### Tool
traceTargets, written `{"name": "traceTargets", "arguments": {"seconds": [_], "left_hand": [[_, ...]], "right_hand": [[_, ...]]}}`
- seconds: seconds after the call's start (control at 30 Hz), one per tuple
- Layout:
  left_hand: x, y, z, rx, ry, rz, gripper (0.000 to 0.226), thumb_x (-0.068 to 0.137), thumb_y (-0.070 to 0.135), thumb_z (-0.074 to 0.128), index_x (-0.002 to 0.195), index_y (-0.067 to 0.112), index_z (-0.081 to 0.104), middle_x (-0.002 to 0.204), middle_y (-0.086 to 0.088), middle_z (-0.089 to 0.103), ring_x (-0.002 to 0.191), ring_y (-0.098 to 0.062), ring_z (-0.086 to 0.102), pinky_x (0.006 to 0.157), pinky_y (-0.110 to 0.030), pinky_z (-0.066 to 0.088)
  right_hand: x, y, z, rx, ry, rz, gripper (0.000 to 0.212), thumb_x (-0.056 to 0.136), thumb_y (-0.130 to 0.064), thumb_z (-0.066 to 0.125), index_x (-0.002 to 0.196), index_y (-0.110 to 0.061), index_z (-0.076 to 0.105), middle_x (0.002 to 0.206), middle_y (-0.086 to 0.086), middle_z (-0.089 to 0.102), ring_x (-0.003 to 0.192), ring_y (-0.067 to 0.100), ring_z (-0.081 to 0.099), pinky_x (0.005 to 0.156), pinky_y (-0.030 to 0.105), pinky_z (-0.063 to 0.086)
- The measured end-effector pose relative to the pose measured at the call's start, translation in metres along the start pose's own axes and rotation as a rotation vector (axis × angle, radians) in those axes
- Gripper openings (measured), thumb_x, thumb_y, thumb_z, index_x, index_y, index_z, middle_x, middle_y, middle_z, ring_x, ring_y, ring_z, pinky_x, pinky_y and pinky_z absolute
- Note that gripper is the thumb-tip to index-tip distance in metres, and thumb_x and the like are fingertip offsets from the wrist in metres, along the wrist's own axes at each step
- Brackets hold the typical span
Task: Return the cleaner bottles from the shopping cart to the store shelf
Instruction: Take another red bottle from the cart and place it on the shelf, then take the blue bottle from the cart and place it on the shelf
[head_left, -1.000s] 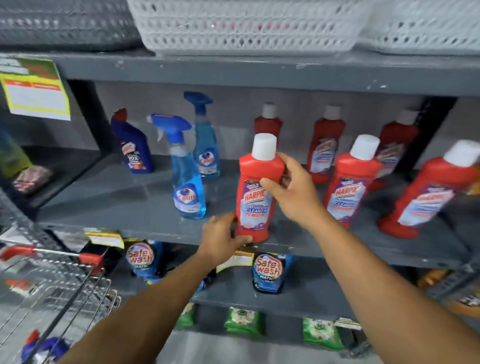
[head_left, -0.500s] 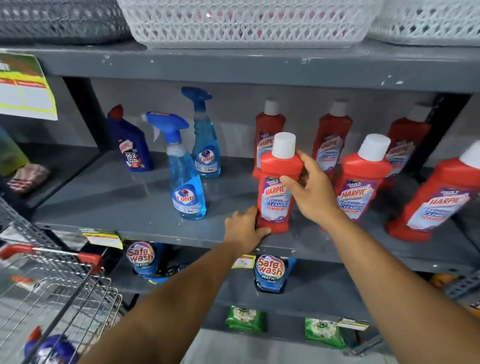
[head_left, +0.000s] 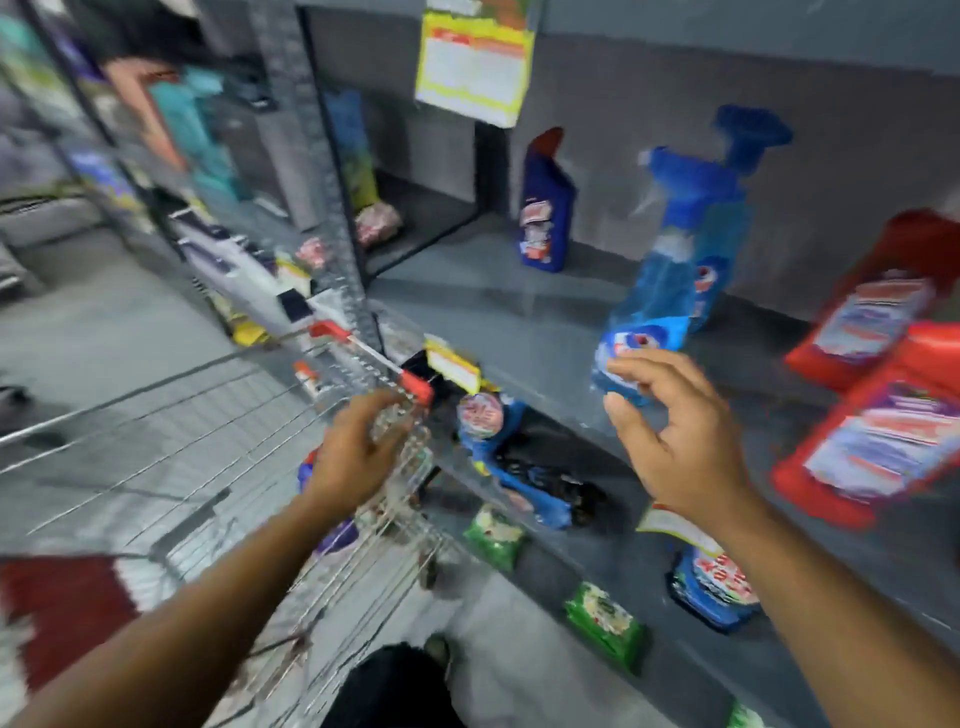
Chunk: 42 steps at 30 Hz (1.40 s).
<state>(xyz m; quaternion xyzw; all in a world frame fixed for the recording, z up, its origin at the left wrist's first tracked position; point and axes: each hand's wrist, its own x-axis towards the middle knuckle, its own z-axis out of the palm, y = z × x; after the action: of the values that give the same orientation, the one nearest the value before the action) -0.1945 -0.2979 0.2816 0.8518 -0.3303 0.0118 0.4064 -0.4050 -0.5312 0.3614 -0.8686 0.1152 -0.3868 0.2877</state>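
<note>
Both our hands are empty, fingers spread: the left hand (head_left: 358, 457) over the shopping cart (head_left: 218, 457), the right hand (head_left: 680, 441) before the shelf (head_left: 498, 312), left of the red cleaner bottles (head_left: 878, 431) standing there.

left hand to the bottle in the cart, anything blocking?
Yes: the left hand is over the cart's wire wall, which lies between it and the blue bottle, mostly hidden. Its grip is empty.
</note>
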Motion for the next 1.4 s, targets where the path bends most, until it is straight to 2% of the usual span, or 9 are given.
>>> {"name": "traceTargets", "arguments": {"seconds": [0.07, 0.23, 0.33, 0.4, 0.53, 0.67, 1.03, 1.2, 1.4], "left_hand": [[-0.001, -0.047, -0.040, 0.110, 0.104, -0.188, 0.031, 0.088, 0.024, 0.065, 0.118, 0.018, 0.061, 0.109, -0.006, 0.070, 0.061, -0.022, 0.060, 0.073, -0.029, 0.043], [-0.016, -0.169, -0.105, -0.020, 0.142, -0.767, 0.055, 0.087, 0.022, 0.067, 0.135, 0.004, 0.047, 0.132, -0.024, 0.056, 0.113, -0.037, 0.060, 0.094, -0.049, 0.052], [-0.032, -0.221, -0.117, -0.201, 0.099, -0.974, 0.046, 0.086, 0.013, 0.068, 0.126, 0.000, 0.050, 0.102, -0.020, 0.067, 0.066, -0.021, 0.067, 0.058, -0.023, 0.054], [-0.040, -0.251, -0.115, -0.155, 0.045, -1.060, 0.038, 0.085, 0.015, 0.068, 0.118, 0.001, 0.057, 0.093, -0.019, 0.065, 0.068, -0.020, 0.061, 0.063, -0.025, 0.050], [-0.044, -0.286, -0.093, -0.164, -0.120, -1.147, 0.055, 0.087, 0.018, 0.067, 0.134, 0.000, 0.045, 0.102, -0.020, 0.062, 0.079, -0.031, 0.061, 0.070, -0.034, 0.049], [-0.033, -0.314, -0.065, -0.290, -0.268, -1.181, 0.069, 0.090, 0.020, 0.063, 0.147, 0.006, 0.027, 0.148, -0.022, 0.042, 0.130, -0.036, 0.047, 0.100, -0.036, 0.041], [-0.014, -0.369, 0.028, -0.455, -0.448, -1.357, 0.072, 0.079, 0.013, 0.074, 0.141, 0.004, 0.037, 0.139, -0.013, 0.053, 0.123, -0.030, 0.054, 0.104, -0.042, 0.046], [-0.016, -0.382, 0.047, -0.380, -0.536, -1.298, 0.044, 0.071, 0.011, 0.078, 0.113, 0.012, 0.063, 0.116, -0.007, 0.068, 0.105, -0.023, 0.062, 0.088, -0.031, 0.045], [-0.017, -0.389, 0.057, -0.377, -0.459, -1.335, 0.050, 0.071, 0.005, 0.077, 0.117, 0.011, 0.060, 0.114, -0.007, 0.067, 0.107, -0.024, 0.062, 0.098, -0.042, 0.051]], "right_hand": [[0.023, -0.015, 0.045, 0.054, -0.171, 0.010, 0.030, 0.084, -0.020, 0.060, 0.114, -0.017, 0.064, 0.115, -0.001, 0.060, 0.108, 0.016, 0.057, 0.097, 0.036, 0.047], [0.073, -0.056, 0.171, 0.133, -0.570, 0.118, 0.038, 0.082, -0.021, 0.064, 0.120, -0.017, 0.060, 0.115, 0.011, 0.064, 0.108, 0.027, 0.059, 0.098, 0.039, 0.045], [0.093, -0.069, 0.249, 0.189, -0.803, 0.209, 0.041, 0.085, -0.022, 0.063, 0.125, -0.018, 0.055, 0.122, 0.014, 0.062, 0.113, 0.027, 0.059, 0.099, 0.041, 0.046], [0.100, -0.072, 0.304, 0.161, -0.916, 0.223, 0.042, 0.086, -0.022, 0.063, 0.126, -0.015, 0.054, 0.128, 0.009, 0.061, 0.117, 0.024, 0.057, 0.097, 0.032, 0.044], [0.096, -0.064, 0.406, 0.014, -1.136, 0.267, 0.049, 0.087, -0.025, 0.061, 0.132, -0.015, 0.048, 0.132, 0.009, 0.057, 0.115, 0.024, 0.056, 0.089, 0.025, 0.040], [0.079, -0.043, 0.486, -0.055, -1.294, 0.361, 0.054, 0.087, -0.024, 0.060, 0.138, -0.018, 0.042, 0.139, 0.010, 0.051, 0.111, 0.024, 0.055, 0.078, 0.025, 0.039], [0.026, 0.037, 0.602, -0.258, -1.541, 0.527, 0.056, 0.087, -0.016, 0.059, 0.140, -0.017, 0.039, 0.137, 0.009, 0.053, 0.085, 0.017, 0.053, 0.072, 0.023, 0.039], [0.009, 0.053, 0.626, -0.202, -1.580, 0.657, 0.035, 0.086, -0.013, 0.062, 0.121, -0.010, 0.056, 0.124, 0.015, 0.061, 0.101, 0.029, 0.058, 0.094, 0.039, 0.046], [0.002, 0.059, 0.632, -0.115, -1.580, 0.778, 0.036, 0.087, -0.015, 0.059, 0.123, -0.015, 0.054, 0.112, 0.004, 0.059, 0.097, 0.024, 0.056, 0.083, 0.038, 0.043]]}}
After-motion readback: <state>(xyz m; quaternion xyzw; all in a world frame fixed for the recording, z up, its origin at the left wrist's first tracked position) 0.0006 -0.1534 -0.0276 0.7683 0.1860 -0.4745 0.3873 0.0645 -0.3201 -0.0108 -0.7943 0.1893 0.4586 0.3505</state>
